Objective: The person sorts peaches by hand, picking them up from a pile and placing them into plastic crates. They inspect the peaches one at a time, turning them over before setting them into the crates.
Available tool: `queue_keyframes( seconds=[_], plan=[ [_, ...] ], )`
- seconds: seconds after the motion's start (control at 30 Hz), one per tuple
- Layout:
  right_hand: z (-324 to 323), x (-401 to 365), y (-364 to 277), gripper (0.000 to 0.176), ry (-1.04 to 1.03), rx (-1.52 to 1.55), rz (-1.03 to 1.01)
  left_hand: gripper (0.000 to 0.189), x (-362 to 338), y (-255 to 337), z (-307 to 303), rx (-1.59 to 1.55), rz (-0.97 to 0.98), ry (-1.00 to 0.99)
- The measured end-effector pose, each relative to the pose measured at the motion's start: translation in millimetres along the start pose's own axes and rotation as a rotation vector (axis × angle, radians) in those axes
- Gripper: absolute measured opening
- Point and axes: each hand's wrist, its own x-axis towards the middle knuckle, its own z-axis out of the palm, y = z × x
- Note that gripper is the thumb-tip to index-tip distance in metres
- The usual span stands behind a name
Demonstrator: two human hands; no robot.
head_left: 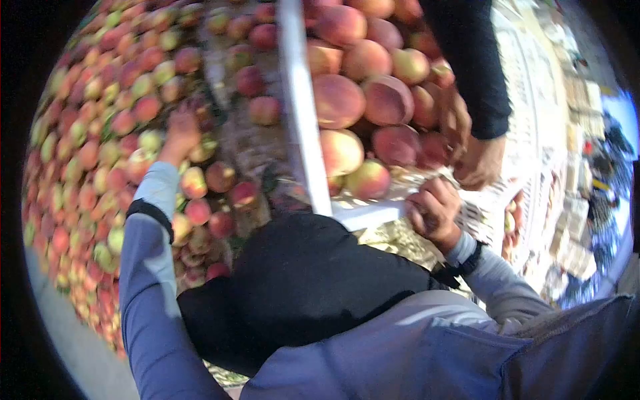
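My left hand (181,133) reaches down among the loose peaches (93,155) of a wide pile on the left. Its fingers are smeared by motion and partly hidden by the fruit. Curled closed, my right hand (433,210) is at the near rim of a white crate (303,100); what its fingers hold, if anything, is hidden. Large red and yellow peaches (339,100) fill this crate. Another person's hands (470,147), below a dark sleeve, are over its right side, just beyond my right hand.
Between pile and crate runs a brownish strip (250,150) with a few peaches on it. White slatted crates (527,113) stand to the right, some peaches showing beside them. Stacked boxes (575,227) are farther off. My black-covered knee (293,287) is close below the crate.
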Motion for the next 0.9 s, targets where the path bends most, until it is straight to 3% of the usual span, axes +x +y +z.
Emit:
queue_keyframes(
  seconds=[0.1, 0.3, 0.33, 0.43, 0.47, 0.57, 0.63, 0.7, 0.8, 0.9],
  plan=[
    [2.7, 2.7, -0.9, 0.018, 0.061, 0.009, 0.001, 0.067, 18.5, 11.1, -13.3, -0.121, -0.268, -0.26],
    [4.2, 4.5, -1.7, 0.016, 0.095, -0.015, -0.02, 0.073, 0.4, 32.1, -55.8, -0.304, -0.293, -0.056],
    [4.5, 4.9, -2.0, 0.014, 0.108, -0.009, -0.03, 0.067, -4.8, 43.4, -72.9, -0.309, -0.329, -0.003],
    [6.0, 3.6, -0.6, 0.015, 0.153, 0.008, -0.051, 0.063, -24.2, 50.7, -126.4, -0.862, -0.368, -0.02],
    [8.6, 1.5, 2.3, 0.017, 0.173, 0.016, -0.058, 0.061, -34.3, 69.5, -162.0, -0.804, -0.442, 0.0],
    [3.3, -3.8, 1.0, 0.021, 0.175, 0.063, -0.059, 0.064, -86.1, 47.2, -179.5, -0.828, -0.498, -0.071],
    [1.3, -5.0, 1.7, 0.022, 0.192, 0.149, -0.067, 0.064, -122.2, 39.5, -189.1, -0.716, -0.428, -0.124],
    [-3.0, -11.9, -2.5, 0.021, 0.187, 0.263, -0.096, 0.061, -160.1, 40.6, -190.7, -0.535, -0.425, -0.027],
    [-13.7, -23.7, -5.4, 0.019, 0.165, 0.37, -0.061, 0.055, -215.6, 29.4, -175.7, -0.631, -0.622, 0.117],
    [-28.3, -42.0, -2.6, 0.017, 0.157, 0.461, 0.057, 0.049, -261.8, -0.6, -166.4, -1.009, -0.996, 0.3]
  ],
)
